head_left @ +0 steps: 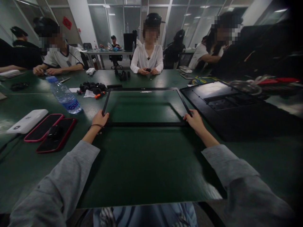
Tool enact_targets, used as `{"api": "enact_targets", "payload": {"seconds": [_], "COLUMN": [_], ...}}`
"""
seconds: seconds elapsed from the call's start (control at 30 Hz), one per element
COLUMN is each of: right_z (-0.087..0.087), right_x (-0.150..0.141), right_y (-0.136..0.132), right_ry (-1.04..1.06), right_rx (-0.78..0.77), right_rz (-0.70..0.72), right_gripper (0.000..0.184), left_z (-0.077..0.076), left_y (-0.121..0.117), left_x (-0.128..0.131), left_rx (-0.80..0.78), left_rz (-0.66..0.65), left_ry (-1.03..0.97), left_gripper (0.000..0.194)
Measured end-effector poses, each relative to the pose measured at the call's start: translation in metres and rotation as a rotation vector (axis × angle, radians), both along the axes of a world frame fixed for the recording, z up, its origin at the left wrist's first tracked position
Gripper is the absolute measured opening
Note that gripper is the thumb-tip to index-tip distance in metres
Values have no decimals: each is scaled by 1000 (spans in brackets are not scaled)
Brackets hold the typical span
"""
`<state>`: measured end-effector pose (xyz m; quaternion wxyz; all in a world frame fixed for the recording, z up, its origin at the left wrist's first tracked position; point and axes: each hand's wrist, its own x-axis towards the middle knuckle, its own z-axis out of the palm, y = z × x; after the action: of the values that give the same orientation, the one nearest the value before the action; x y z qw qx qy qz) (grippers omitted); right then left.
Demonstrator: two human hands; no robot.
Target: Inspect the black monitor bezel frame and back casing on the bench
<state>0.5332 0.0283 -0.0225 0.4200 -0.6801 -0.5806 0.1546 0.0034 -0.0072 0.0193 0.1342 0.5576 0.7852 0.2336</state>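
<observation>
A thin black rectangular bezel [148, 124], like the front frame of a laptop screen, is held in front of me over the green table. Through its open middle the tabletop shows. My left hand [99, 119] is closed around its left side, near the lower corner. Its right side is gripped by my right hand [195, 119], with the thumb on the near face. A small pale strip lies along the bezel's top edge. To the right of my right hand sits a large black panel [236, 116] with raised parts on it.
Left of me stand a tilted water bottle [67, 97], a white power bank [27, 121] and two red-edged phones [44, 127], one carrying a small black case [55, 131]. Black cables [92, 87] lie behind the bottle. Across the table [146, 170] sit several people.
</observation>
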Motion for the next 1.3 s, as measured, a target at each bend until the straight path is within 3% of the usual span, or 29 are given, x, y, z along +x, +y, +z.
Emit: {"api": "enact_targets", "payload": {"seconds": [0.6,1.3], "right_z": [6,10], "right_x": [-5,-8], "right_y": [-2,-6], "right_ry": [41,23], "right_rx": [-42,-59], "right_rz": [-39,-41], "right_gripper": [46,45], "left_z": [-7,2], "left_y": [4,-1], "left_x": [-4,2], "left_rx": [28,-14], "left_rz": [-5,6], "left_ry": [-5,35], "left_gripper": [44,45]}}
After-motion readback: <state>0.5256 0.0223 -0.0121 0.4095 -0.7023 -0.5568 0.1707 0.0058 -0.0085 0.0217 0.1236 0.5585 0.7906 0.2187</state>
